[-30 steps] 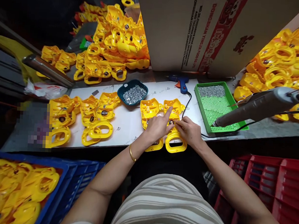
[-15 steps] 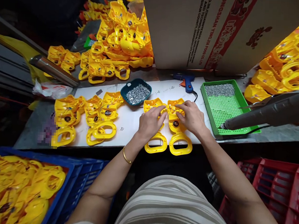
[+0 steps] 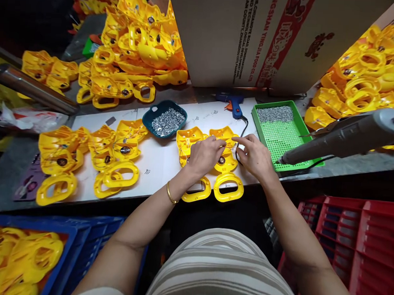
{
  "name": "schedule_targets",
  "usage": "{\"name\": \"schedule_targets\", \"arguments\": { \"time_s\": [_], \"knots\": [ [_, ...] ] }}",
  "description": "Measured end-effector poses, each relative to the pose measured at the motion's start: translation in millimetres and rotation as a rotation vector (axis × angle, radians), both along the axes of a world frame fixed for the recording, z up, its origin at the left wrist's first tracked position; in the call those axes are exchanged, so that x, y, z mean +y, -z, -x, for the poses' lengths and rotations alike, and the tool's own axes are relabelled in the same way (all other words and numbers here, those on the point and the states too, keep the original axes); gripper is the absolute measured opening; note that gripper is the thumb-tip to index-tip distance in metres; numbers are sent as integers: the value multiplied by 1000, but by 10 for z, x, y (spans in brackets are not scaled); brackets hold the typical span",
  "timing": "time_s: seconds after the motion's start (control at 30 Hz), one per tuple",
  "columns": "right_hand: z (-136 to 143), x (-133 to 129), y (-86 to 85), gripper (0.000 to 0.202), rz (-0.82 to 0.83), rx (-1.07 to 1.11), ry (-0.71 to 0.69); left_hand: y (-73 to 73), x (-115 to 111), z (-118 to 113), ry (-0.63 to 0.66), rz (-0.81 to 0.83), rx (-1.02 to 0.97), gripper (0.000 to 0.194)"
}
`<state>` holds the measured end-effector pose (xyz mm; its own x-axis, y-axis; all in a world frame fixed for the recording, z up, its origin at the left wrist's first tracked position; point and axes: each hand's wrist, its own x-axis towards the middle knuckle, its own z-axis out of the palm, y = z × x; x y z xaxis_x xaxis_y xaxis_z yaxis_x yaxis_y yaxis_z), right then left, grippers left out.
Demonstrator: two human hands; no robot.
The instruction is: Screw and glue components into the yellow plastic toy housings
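White sheet [image 3: 163,168] on bench [image 3: 342,169], carton [image 3: 217,44] behind. Left shell [image 3: 184,150] and right shell [image 3: 229,163], both yellow, side by side at sheet's front edge. Left hand [image 3: 203,156] between shells, bent fingers over right shell; cannot tell whether they grip anything. Right hand [image 3: 258,158] at right shell's right side, thumb and forefinger slightly parted; hold unclear. Beyond: bowl [image 3: 148,120] with metal bits, glue gun [image 3: 235,108]. Green tray [image 3: 283,144] near right hand.
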<state>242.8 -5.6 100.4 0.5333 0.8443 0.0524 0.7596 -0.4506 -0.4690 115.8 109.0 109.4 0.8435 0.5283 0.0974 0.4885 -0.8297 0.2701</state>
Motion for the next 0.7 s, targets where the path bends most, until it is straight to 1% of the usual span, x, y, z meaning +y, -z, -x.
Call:
{"name": "schedule_targets", "arguments": {
  "time_s": [0.07, 0.13, 0.23, 0.3, 0.37, 0.43, 0.5, 0.57, 0.63, 0.7],
  "knots": [
    [-9, 48, -2, 34, 12, -3, -54, 48, 38, 34, 11, 65, -124, 17],
    [-22, 79, -5, 27, -16, -7, -75, 88, 67, 86, 16, 139, -257, 15],
    [-41, 88, -35, 22, -120, -13, -53, 118, 92, 148, 13, 249, -424, 13],
    [-52, 65, -66, 20, -169, 26, -38, 119, 106, 167, -10, 320, -516, 11],
    [-59, 27, -84, 19, -193, 185, -57, 106, 118, 174, -55, 386, -575, 10],
    [-55, -12, -74, 18, -231, 456, -84, 76, 118, 177, -82, 396, -575, 10],
    [-36, -40, -40, 23, -296, 727, -83, 34, 97, 180, -31, 329, -507, 17],
    [-1, -59, 1, 30, -309, 928, -80, -8, 61, 183, 68, 253, -432, 23],
    [38, -78, 39, 34, -267, 1041, -106, -37, 26, 187, 142, 227, -406, 20],
    [72, -106, 69, 37, -211, 1069, -122, -47, 6, 193, 152, 238, -436, 14]
  ]
}}
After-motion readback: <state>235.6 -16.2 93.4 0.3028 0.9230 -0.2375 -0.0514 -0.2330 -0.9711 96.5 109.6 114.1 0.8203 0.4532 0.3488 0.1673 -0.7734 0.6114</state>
